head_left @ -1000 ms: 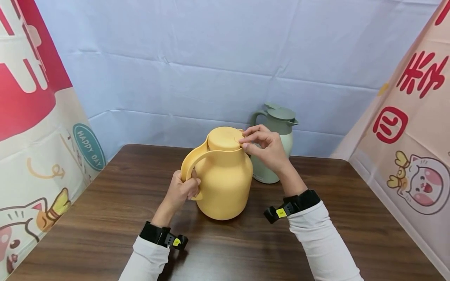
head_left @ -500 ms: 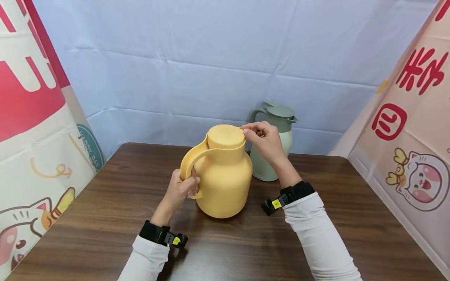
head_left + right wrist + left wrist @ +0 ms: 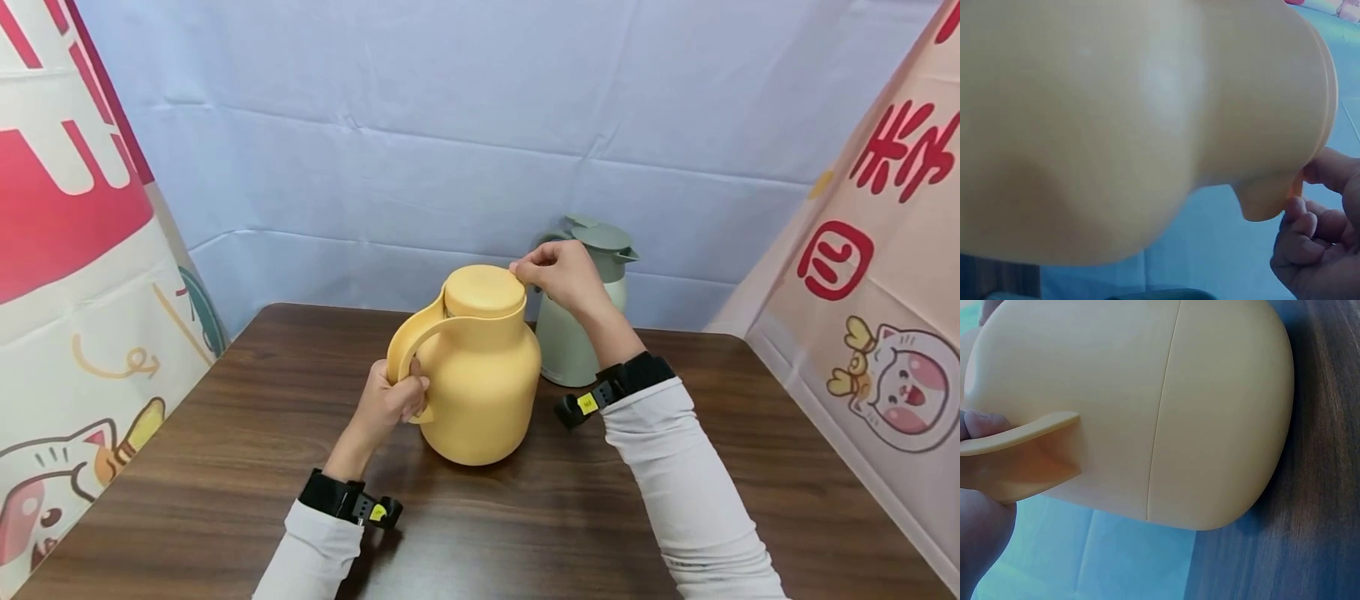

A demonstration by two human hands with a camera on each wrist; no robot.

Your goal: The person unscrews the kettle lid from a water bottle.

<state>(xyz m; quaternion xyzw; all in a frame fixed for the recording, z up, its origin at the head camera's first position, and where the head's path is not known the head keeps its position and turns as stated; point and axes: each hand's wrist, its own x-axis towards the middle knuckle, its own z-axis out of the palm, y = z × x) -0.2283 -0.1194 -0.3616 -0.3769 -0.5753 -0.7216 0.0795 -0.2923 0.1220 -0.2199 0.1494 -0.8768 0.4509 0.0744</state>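
Note:
A yellow thermos jug (image 3: pixel 480 392) stands upright on the table, its round lid (image 3: pixel 485 290) seated in the neck. My left hand (image 3: pixel 386 400) grips the jug's handle (image 3: pixel 401 350), fingers wrapped round its lower part. On the far right side of the rim, my right hand (image 3: pixel 566 273) has its thumb and finger together. The right wrist view has those fingertips pinching a small yellow flap (image 3: pixel 1297 185) at the end of the spout (image 3: pixel 1263 200). The palm and most of the left fingers are hidden by the handle.
Behind the right hand stands a pale green thermos jug (image 3: pixel 566 350) with a darker green top, partly covered by the forearm. The brown wooden table (image 3: pixel 465 533) meets a pale blue cloth backdrop (image 3: pixel 420 133). Printed cloths hang at both sides.
My right hand has moved from the right part of the lid back to the spout side, its fingers closing to a pinch. My left hand keeps its grip and the jug stays put.

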